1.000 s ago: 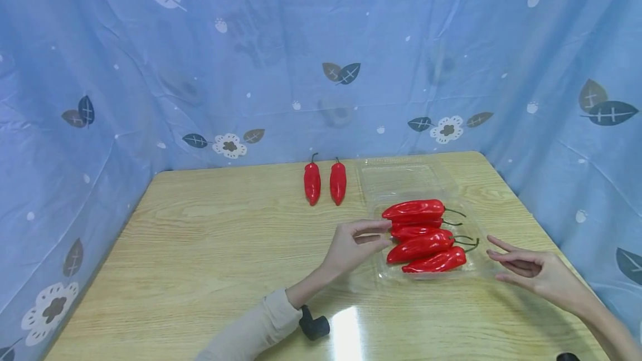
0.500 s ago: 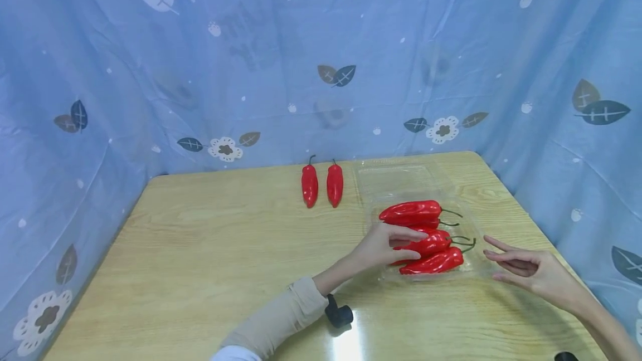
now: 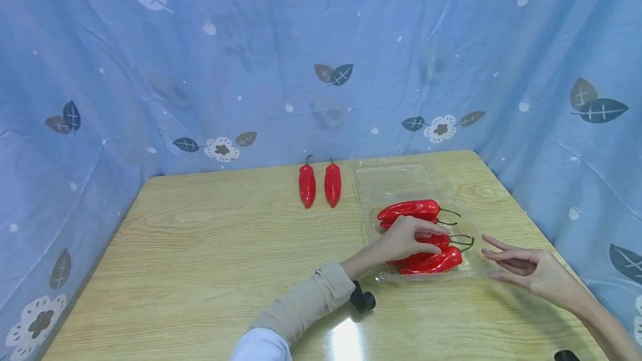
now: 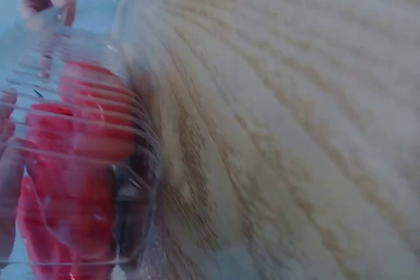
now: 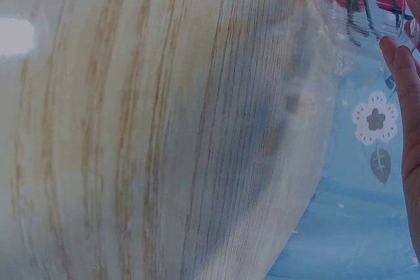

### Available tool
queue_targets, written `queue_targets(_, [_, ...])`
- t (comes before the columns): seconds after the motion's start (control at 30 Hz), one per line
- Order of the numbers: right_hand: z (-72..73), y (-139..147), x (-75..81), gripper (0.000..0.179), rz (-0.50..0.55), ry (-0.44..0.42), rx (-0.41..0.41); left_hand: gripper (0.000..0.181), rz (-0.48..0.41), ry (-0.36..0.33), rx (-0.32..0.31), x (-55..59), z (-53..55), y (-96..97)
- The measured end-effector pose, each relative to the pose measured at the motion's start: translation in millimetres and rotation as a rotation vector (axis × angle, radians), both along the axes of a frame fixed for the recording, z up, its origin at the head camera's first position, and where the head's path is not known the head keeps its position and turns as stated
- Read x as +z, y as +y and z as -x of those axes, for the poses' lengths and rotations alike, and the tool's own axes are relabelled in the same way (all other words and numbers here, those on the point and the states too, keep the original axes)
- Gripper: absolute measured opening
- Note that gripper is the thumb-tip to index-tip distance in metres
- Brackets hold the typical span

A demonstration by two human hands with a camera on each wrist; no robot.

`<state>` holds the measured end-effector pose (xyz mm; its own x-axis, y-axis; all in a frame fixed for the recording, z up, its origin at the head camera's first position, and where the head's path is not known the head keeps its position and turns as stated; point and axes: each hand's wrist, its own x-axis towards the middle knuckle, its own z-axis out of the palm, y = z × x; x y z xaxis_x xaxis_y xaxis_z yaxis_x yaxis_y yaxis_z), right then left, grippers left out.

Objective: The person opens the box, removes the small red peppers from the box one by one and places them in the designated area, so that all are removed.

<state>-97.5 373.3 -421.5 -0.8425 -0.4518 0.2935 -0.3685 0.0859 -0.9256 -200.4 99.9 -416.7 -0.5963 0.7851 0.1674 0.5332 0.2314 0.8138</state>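
In the head view, several glossy red peppers (image 3: 411,209) with green stems lie side by side in a clear plastic box (image 3: 470,272). My left hand (image 3: 408,237) reaches over the lower peppers from the left, thumb and fingers spread apart above a middle pepper (image 3: 440,240) and partly hiding it. The nearest pepper (image 3: 443,261) lies just below the thumb. To the right, my right hand (image 3: 526,272) has its fingertips close to the box's right wall, fingers extended. The left wrist view shows red peppers (image 4: 92,109) blurred through the box's ribbed wall.
Two more red peppers (image 3: 307,185) lie upright in view at the table's back, left of the box's open lid (image 3: 398,178). A black camera piece (image 3: 362,298) sits below my left wrist. Blue printed curtains (image 3: 251,60) border the wooden table (image 3: 200,261).
My left hand has moved right, from the box's left edge to over the lower peppers. The right hand stays beside the box. The head view has shifted slightly.
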Motion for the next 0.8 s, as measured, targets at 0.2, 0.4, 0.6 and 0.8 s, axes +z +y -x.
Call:
queue_targets(0.2, [0.6, 0, 0.1, 0.037, 0.001, -0.011, 0.002, 0.043, 0.114, 0.176, 0.035, -5.4, 8.7, 6.2])
queue_targets(0.4, [1.2, 0, -0.5, 0.041, 0.011, 0.008, 0.021, 0.048, 0.245, 0.241, -0.030, -8.0, 10.6, 18.8])
queue_targets(0.6, [1.3, 0, 0.4, 0.039, -0.003, 0.013, 0.009, 0.050, 0.254, 0.245, -0.029, -7.8, 9.7, 23.8])
queue_targets(0.8, [0.5, 0, 0.5, 0.036, -0.083, 0.019, -0.049, 0.048, 0.210, 0.246, 0.023, -10.0, 11.0, 23.7])
